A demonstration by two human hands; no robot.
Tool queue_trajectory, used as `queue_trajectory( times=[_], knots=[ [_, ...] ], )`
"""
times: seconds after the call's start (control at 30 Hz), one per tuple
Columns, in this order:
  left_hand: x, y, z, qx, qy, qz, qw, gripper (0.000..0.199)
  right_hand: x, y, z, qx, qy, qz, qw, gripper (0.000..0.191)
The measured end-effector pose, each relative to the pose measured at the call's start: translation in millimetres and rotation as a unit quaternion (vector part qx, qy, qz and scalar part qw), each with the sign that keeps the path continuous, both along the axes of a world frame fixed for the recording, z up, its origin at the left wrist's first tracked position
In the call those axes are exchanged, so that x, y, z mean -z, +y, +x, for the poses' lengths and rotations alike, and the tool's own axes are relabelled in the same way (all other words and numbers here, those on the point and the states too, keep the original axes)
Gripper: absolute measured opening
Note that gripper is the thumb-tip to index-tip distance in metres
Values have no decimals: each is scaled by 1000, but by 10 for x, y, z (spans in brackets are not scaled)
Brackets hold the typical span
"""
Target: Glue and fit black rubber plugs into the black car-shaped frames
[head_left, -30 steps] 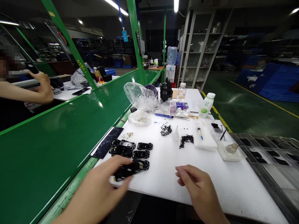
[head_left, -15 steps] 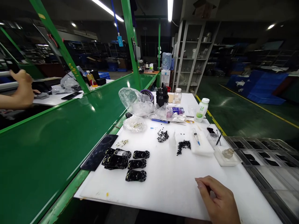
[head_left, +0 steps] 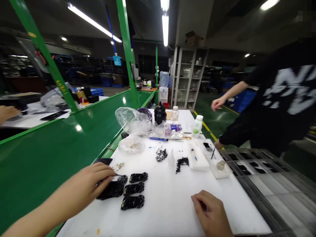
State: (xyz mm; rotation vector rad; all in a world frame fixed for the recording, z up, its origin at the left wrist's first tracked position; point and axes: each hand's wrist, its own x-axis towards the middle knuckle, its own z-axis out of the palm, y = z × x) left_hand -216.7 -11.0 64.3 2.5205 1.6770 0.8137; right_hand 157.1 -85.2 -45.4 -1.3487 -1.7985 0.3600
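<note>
My left hand (head_left: pixel 95 181) reaches over a stack of black toy car bodies (head_left: pixel 113 189) on the left of the white work surface. Its fingertips are at the stack's upper edge, thumb apart from the fingers, slightly blurred. Beside the stack, three more black car bodies (head_left: pixel 133 188) lie in a column. My right hand (head_left: pixel 211 212) rests at the front right with its fingers curled and thumb against the index finger. Whatever it may hold is hidden. Small black parts lie in two heaps, a scattered one (head_left: pixel 161 155) and a denser one (head_left: pixel 182 163).
Behind are a blue pen-like tool (head_left: pixel 158 139), plastic bags (head_left: pixel 134 121), a black bottle (head_left: pixel 160 113) and a white bottle (head_left: pixel 197 126). A foam block (head_left: pixel 199 161) bears a syringe-like dispenser. Divided trays (head_left: pixel 261 181) stand right; a person in black (head_left: pixel 266 108) passes there.
My left hand has come into view from the left and reached the car stack. My right hand keeps its curled shape. The view has shifted, and a person has appeared at the right.
</note>
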Motion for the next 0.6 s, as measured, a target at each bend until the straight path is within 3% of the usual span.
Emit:
queue_trajectory(
  times=[0.1, 0.2, 0.33, 0.6],
  knots=[
    [11, 402, 365, 99, 125, -191, 969, 29, 4, 38, -10, 12, 0, 25, 1000, 27],
    [89, 704, 656, 99, 190, -277, 937, 31, 25, 68, -36, 38, 33, 49, 998, 32],
    [161, 882, 742, 83, 226, -329, 913, 32, 64, 91, -77, 56, 84, 71, 992, 35],
    [191, 1006, 700, 79, 213, -378, 897, 27, 103, 104, -52, 38, 120, 39, 991, 33]
  ],
)
